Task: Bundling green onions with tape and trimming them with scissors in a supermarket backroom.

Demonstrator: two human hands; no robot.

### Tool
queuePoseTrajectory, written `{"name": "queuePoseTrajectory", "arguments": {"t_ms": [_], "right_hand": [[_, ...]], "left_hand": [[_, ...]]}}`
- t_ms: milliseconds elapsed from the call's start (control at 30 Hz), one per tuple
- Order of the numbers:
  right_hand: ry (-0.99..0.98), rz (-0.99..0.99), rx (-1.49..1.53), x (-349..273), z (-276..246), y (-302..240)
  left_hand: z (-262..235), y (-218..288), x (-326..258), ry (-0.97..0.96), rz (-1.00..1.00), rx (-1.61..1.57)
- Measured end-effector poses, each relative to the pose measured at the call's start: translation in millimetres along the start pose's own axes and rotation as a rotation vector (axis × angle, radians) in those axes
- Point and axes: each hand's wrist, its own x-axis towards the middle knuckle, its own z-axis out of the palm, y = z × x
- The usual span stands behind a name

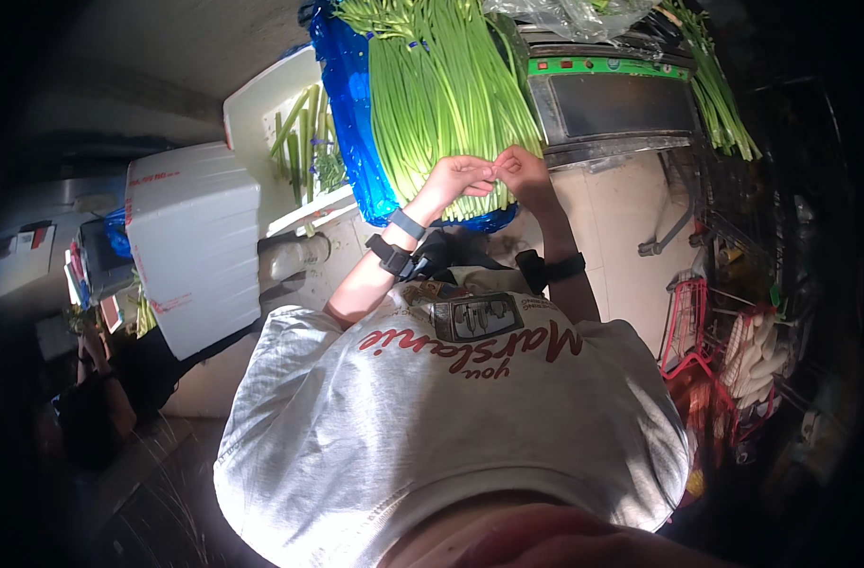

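In front of me lies a thick heap of long, thin green stems with pale ends, like garlic chives, on blue plastic sheeting. The pale ends point toward me. Over them, my left hand and my right hand meet with fingertips pinched together. Both hands are closed; whatever lies between the fingertips is too small to make out. A grey band and a black strap circle my left wrist, and another black strap my right.
A white foam box with thicker green stalks stands left of the heap, beside another white foam box. To the right is a dark machine with a green strip. A red basket stands lower right. Another person's arm shows far left.
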Motion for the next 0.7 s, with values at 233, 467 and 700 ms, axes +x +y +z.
{"name": "queuePoseTrajectory", "arguments": {"t_ms": [233,467,700], "right_hand": [[-0.341,-0.089,0.012,-3.4,24.7,-22.3],[-0.388,-0.138,0.055,5.0,62.7,-50.1],[0.062,0.015,-0.424,27.2,41.2,-30.1]], "left_hand": [[-7.2,-7.1,-47.7,0.211,0.034,-0.049],[-59.9,-3.8,-82.4,0.245,0.137,-0.392],[-282.8,-19.5,-78.4,0.410,0.346,-0.962]]}}
